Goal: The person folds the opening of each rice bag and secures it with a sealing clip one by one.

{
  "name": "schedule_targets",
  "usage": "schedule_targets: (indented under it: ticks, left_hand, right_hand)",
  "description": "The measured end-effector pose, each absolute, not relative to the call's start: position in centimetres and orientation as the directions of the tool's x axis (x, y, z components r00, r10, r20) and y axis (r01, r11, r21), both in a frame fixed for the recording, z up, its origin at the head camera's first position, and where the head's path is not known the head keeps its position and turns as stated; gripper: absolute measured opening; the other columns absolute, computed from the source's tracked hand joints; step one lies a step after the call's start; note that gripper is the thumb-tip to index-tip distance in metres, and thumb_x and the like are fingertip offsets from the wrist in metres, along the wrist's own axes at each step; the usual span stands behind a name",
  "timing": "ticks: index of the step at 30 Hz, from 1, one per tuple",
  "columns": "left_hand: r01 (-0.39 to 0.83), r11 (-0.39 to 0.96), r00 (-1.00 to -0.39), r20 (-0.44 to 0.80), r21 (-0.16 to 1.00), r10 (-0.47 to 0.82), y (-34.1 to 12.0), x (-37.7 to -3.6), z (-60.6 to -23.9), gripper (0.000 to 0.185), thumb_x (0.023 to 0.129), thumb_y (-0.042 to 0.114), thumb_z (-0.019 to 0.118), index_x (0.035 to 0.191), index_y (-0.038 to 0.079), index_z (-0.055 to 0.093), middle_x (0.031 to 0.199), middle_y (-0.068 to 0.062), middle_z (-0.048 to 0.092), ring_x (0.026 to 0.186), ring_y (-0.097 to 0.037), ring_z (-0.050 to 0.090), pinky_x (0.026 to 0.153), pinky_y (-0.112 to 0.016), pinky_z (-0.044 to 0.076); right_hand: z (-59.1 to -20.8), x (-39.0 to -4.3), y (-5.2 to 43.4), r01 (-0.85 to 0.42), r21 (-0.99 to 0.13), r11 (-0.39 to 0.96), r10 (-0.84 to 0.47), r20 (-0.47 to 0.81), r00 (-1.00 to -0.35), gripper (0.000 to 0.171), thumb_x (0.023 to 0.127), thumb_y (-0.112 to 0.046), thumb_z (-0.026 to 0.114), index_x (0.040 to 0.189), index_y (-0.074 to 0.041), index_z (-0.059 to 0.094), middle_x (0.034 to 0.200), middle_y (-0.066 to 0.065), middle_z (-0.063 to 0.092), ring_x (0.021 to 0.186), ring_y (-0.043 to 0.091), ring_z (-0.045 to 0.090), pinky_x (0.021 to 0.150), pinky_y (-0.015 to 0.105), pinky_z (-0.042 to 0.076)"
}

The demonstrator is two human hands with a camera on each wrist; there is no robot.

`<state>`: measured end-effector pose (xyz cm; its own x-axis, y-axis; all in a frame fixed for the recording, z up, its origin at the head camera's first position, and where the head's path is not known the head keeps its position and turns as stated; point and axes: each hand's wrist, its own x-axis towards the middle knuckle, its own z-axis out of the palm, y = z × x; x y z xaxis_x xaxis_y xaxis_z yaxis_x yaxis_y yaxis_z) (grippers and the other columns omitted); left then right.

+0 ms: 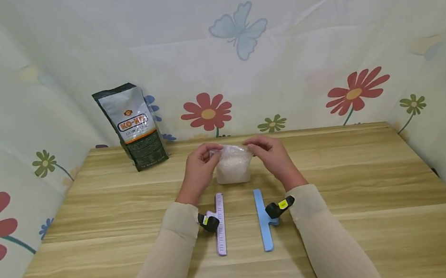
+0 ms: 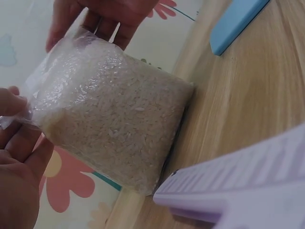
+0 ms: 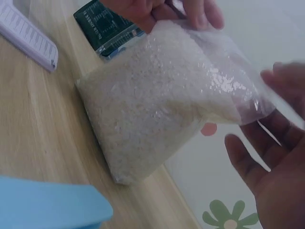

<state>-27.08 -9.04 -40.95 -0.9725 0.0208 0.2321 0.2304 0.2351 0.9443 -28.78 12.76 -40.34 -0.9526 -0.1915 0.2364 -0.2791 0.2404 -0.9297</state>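
Rice bag (image 1: 233, 164) stands upright on the table (image 1: 347, 216), a little behind the middle, its clear top pinched from both sides. Left hand (image 1: 200, 167) grips the left top corner between thumb and fingers; the left wrist view shows the film caught at the thumb tip. Right hand (image 1: 270, 153) takes the right top corner, with thumb and fingers closed on the loose film above the grain, though the right wrist view is blurred at the fingertips, so the exact hold is probably a light pinch. The bag's base touches the wood and its body leans only slightly.

Two clips lie just in front of the bag, side by side and apart from each other: a lilac clip (image 1: 220, 224) under the left wrist, a blue clip (image 1: 263, 219) under the right. Both run front to back between the forearms, near the bag but not touching it.

Open wood stretches wide to the right and along the near edge. A dark pouch (image 1: 133, 126) stands upright at the back left, near the far edge and well apart from the hands. Flowered cloth (image 1: 353, 86) walls the table on three sides.
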Motion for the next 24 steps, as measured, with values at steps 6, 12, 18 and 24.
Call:
schedule_targets:
  ticks: [6, 12, 18, 24]
  left_hand:
    - [0.255, 0.219, -0.967, 0.251, 0.942, 0.044, -9.13, -27.35, -41.18, 0.012, 0.097, 0.015, 0.059, 0.106, 0.015, 0.066, 0.104, -0.004, 0.072, 0.083, -0.011, 0.059, 0.073, -0.023, 0.046]
    - [0.259, 0.211, -0.966, 0.253, 0.942, 0.056, -9.17, -27.43, -41.31, 0.012, 0.098, 0.01, 0.057, 0.106, 0.013, 0.065, 0.112, -0.007, 0.069, 0.101, -0.016, 0.063, 0.088, -0.031, 0.05]
    - [0.279, 0.207, -0.96, 0.27, 0.938, 0.073, -9.16, -27.49, -41.3, 0.012, 0.097, 0.007, 0.056, 0.105, 0.009, 0.066, 0.111, -0.009, 0.069, 0.102, -0.018, 0.062, 0.086, -0.028, 0.049]
    - [0.279, 0.198, -0.96, 0.268, 0.94, 0.08, -9.42, -27.4, -41.07, 0.028, 0.096, 0.011, 0.059, 0.124, 0.018, 0.062, 0.114, -0.011, 0.071, 0.081, -0.013, 0.059, 0.066, -0.021, 0.043]
  right_hand:
    - [-40.15, -28.95, 12.63, -0.226, -0.926, 0.303, -0.194, 0.172, -0.966, 0.031, 0.094, -0.037, 0.063, 0.118, -0.019, 0.069, 0.12, 0.002, 0.066, 0.104, 0.021, 0.062, 0.093, 0.041, 0.052]
    - [-39.91, -28.77, 12.63, -0.256, -0.894, 0.369, -0.228, 0.18, -0.957, 0.024, 0.092, -0.03, 0.066, 0.112, -0.017, 0.072, 0.113, 0.002, 0.067, 0.107, 0.021, 0.061, 0.096, 0.042, 0.05]
    - [-39.94, -28.61, 12.57, -0.315, -0.855, 0.413, -0.216, 0.244, -0.946, 0.019, 0.091, -0.024, 0.069, 0.105, -0.014, 0.074, 0.104, 0.003, 0.068, 0.096, 0.021, 0.063, 0.086, 0.039, 0.053]
    - [-40.0, -28.4, 12.31, -0.376, -0.81, 0.45, -0.189, 0.325, -0.927, 0.011, 0.088, -0.018, 0.072, 0.095, -0.011, 0.076, 0.093, 0.005, 0.069, 0.084, 0.019, 0.063, 0.071, 0.031, 0.052]
